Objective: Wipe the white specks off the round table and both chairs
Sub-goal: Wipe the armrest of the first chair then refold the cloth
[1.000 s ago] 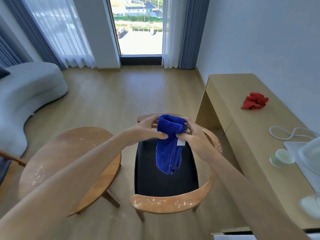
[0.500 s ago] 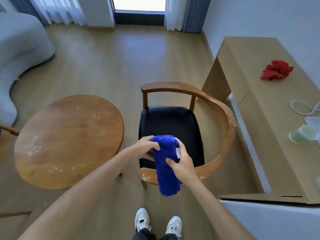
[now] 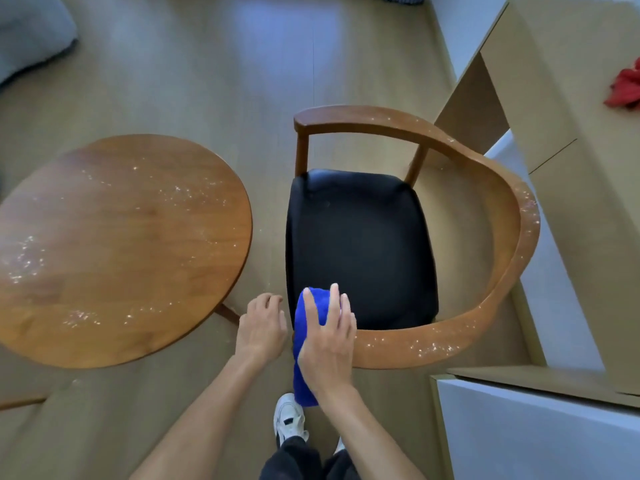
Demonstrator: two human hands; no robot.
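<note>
A wooden armchair (image 3: 498, 296) with a black seat stands in front of me, its curved rail dusted with white specks. My right hand (image 3: 327, 344) presses a folded blue cloth (image 3: 313, 306) flat on the near left end of that rail, fingers straight. My left hand (image 3: 261, 325) hovers just left of the cloth with loosely curled fingers, holding nothing. The round wooden table (image 3: 117, 247) on the left carries scattered white specks across its top.
A long light wooden desk (image 3: 568, 140) runs along the right, with a red cloth (image 3: 625, 90) on it. A white panel sits at lower right. A grey sofa (image 3: 31, 32) shows at top left. My feet stand on the wooden floor below.
My view tilted down and moved closer. The cloth has come down onto the chair's near rail under my right hand, and my left hand has let go of it.
</note>
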